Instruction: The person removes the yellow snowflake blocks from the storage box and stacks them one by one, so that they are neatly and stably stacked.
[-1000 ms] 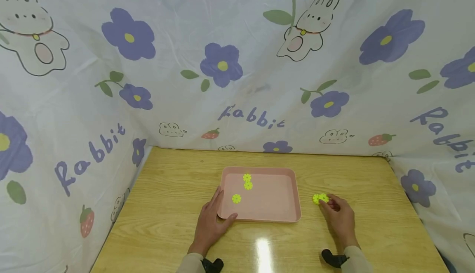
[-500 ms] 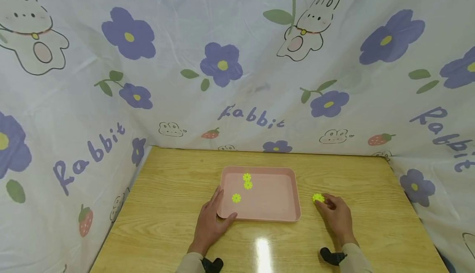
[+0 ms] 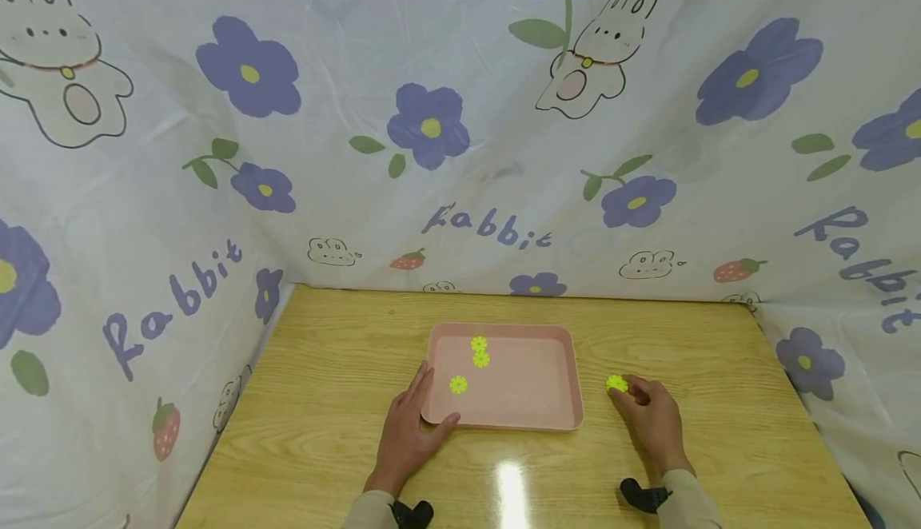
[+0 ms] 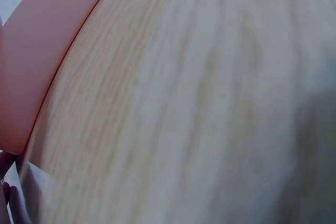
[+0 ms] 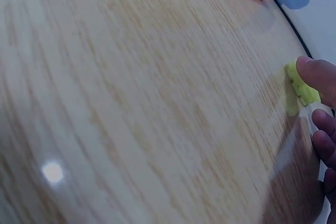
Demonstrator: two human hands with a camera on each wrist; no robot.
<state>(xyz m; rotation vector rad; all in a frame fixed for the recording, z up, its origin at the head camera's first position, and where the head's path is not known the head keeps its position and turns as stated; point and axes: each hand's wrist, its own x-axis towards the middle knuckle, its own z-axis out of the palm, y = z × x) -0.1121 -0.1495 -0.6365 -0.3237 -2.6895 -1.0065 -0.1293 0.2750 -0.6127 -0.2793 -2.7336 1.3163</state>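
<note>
In the head view my right hand (image 3: 651,421) pinches a yellow snowflake disc (image 3: 616,383) between thumb and fingers, just right of the tray. The right wrist view has the thumb (image 5: 317,74) over the yellow discs (image 5: 300,85), close over the table, with part of them hidden behind it. My left hand (image 3: 410,431) rests at the front left corner of a pink tray (image 3: 525,421), thumb on the front rim and fairly straight fingers along the left side. Inside the tray lie one disc (image 3: 458,385) toward the front and a linked or touching pair (image 3: 480,352) behind it.
The wooden table (image 3: 324,369) is bounded at the back and sides by a white cloth (image 3: 489,193) printed with rabbits and purple flowers. A black wrist mount (image 3: 643,497) sits by the right sleeve, another (image 3: 413,513) by the left.
A second ago two discs showed side by side at the right fingertips; now they overlap as one. My right hand has shifted slightly left. The left hand and tray stay still.
</note>
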